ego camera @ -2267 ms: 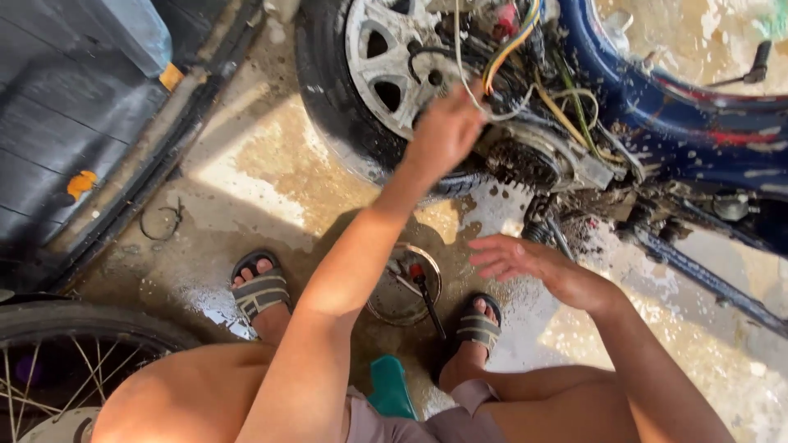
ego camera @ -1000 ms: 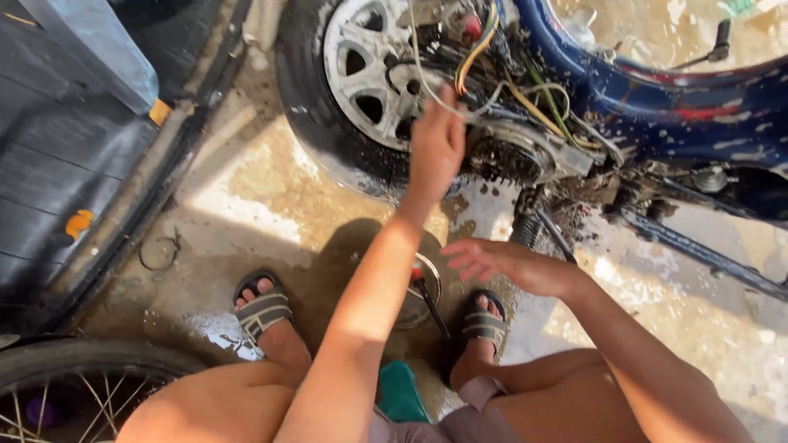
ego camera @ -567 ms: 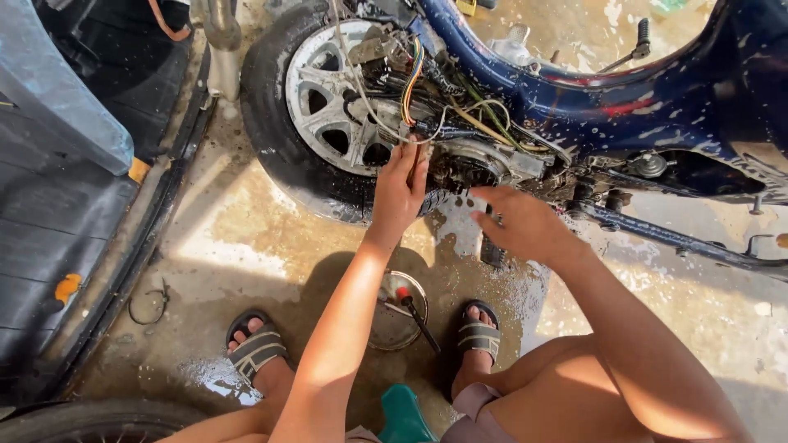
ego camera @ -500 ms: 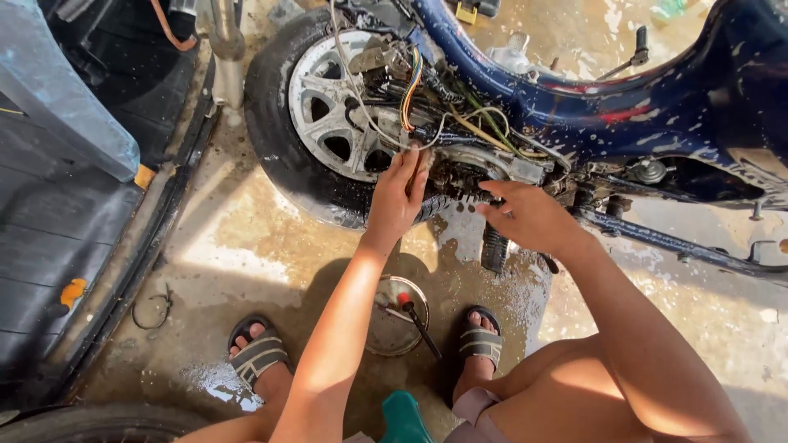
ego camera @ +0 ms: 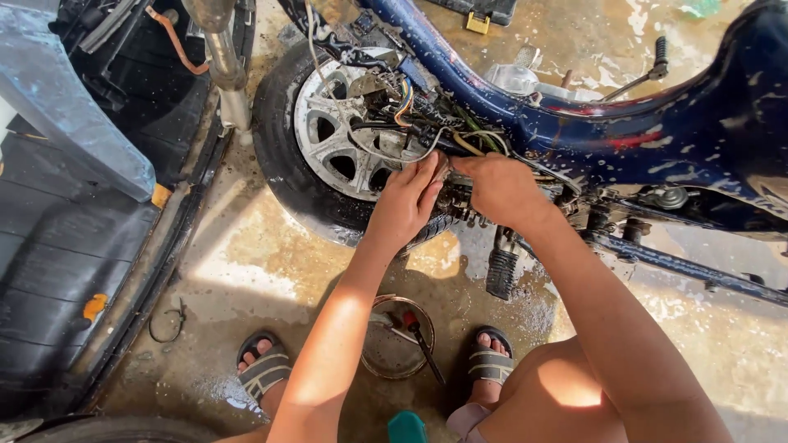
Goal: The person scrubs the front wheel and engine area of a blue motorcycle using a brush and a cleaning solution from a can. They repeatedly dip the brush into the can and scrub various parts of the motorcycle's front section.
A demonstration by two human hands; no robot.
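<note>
Both hands meet at the engine (ego camera: 460, 205), just right of the wheel (ego camera: 345, 139); left hand (ego camera: 406, 201) beside right hand (ego camera: 501, 189), bowl (ego camera: 386, 353) on the floor between the sandals.

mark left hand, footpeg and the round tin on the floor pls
left hand (ego camera: 406, 205), head view, back of the hand
footpeg (ego camera: 501, 273), head view, ribbed rubber tread
round tin (ego camera: 379, 354), head view, bare inner base left of the tool
</note>
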